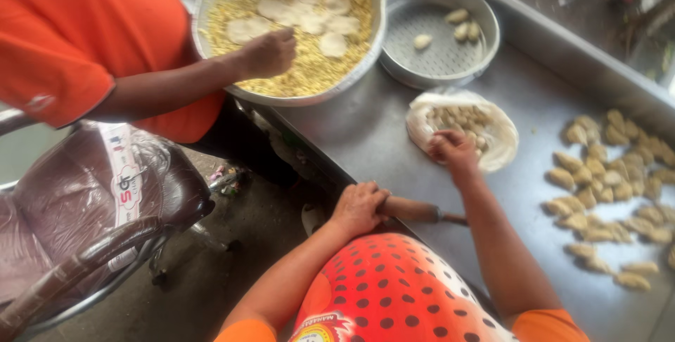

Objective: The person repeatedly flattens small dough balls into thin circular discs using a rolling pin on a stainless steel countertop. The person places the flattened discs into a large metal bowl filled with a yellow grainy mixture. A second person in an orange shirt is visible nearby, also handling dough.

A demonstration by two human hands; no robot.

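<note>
Already a good share of the work lies finished: on the right of the tabletop we count a wide scatter of folded dumplings, laid loosely in rows, some touching. Our right hand rests on a flat round of dough spread on the steel, with a heap of crumbly filling on it; the fingers curl down at the round's near edge, pinching or lifting it, though we cannot tell how firmly. So this piece is filled but not yet folded shut. Our left hand has its grip closed over the handle end of a wooden rolling pin, which lies at the tabletop's near edge, just short of the dough. Beyond the round stands a perforated metal tray with only four small pieces in it, well apart from one another, so most of it is bare. Beside it, a big bowl is heaped with pale yellow filling, with several uncooked dough discs lying on top; another person in an orange shirt has a hand in that bowl, fingers bunched in the crumbs. Judging by the full bowl and the waiting discs, we reckon plenty of pieces are left to make.
</note>
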